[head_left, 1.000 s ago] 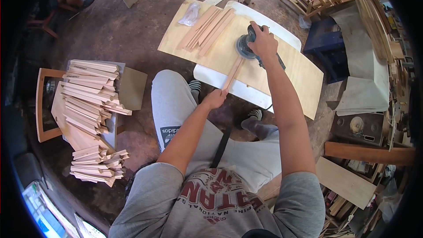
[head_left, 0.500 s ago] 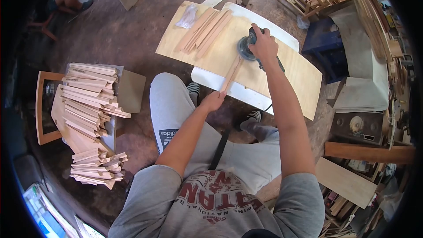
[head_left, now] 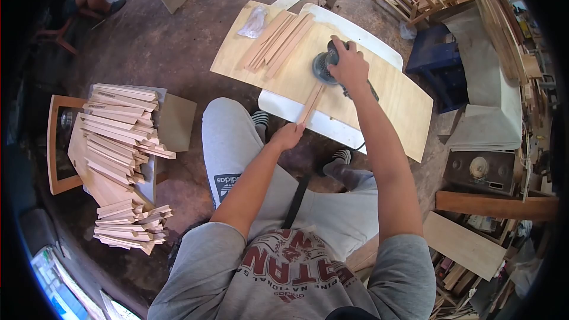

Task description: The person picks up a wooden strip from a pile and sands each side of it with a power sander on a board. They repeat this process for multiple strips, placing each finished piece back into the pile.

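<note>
The person's right hand (head_left: pixel 349 64) is wrapped closed over the top of an orbital sander (head_left: pixel 324 67), whose round pad sits on the far end of a narrow wood strip (head_left: pixel 312 102); the left hand (head_left: pixel 288 136) pinches the strip's near end, fingers curled shut around it. The strip lies on a plywood sheet (head_left: pixel 403 104) laid across a white board (head_left: pixel 323 122), with a small group of sanded strips (head_left: pixel 277 40) and a clear plastic bag (head_left: pixel 253 21) at the sheet's far end. To do this pass well, the pad probably wants to stay flat and centred on the thin strip, moving along its length with light, even pressure, while the left hand keeps the near end from pivoting or lifting. A big stack of strips (head_left: pixel 118 136) waits on the floor at the left. Compared with half a second ago, the sander and right hand have shifted slightly toward the strip's end nearer the person and to the left; the left hand's grip looks unchanged
</note>
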The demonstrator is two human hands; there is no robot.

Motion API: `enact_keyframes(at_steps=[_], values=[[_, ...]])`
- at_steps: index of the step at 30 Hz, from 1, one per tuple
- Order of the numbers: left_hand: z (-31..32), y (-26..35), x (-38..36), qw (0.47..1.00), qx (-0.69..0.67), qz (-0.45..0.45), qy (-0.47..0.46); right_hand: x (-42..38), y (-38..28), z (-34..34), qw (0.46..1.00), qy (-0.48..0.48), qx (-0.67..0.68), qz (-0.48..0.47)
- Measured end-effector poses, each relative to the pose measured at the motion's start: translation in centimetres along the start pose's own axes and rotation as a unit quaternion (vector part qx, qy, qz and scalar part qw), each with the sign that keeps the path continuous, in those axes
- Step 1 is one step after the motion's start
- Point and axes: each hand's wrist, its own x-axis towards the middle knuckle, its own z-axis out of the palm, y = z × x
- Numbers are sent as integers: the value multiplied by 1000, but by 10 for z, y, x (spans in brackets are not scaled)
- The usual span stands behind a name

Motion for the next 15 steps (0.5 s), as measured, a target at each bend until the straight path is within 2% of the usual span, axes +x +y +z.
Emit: enact_keyframes(at_steps=[4, 6, 10, 15], values=[[-2, 9, -9, 1000, 0, 2, 16, -36, -27, -9, 998, -49, 10, -23], [-2, 8, -8, 999, -5, 30, 35, -49, -40, -14, 997, -71, 1, -34], [-1, 3, -6, 997, -7, 56, 48, -63, -48, -19, 996, -85, 6, -31], [3, 1, -4, 997, 6, 39, 62, -74, -45, -20, 996, -87, 7, -35]])
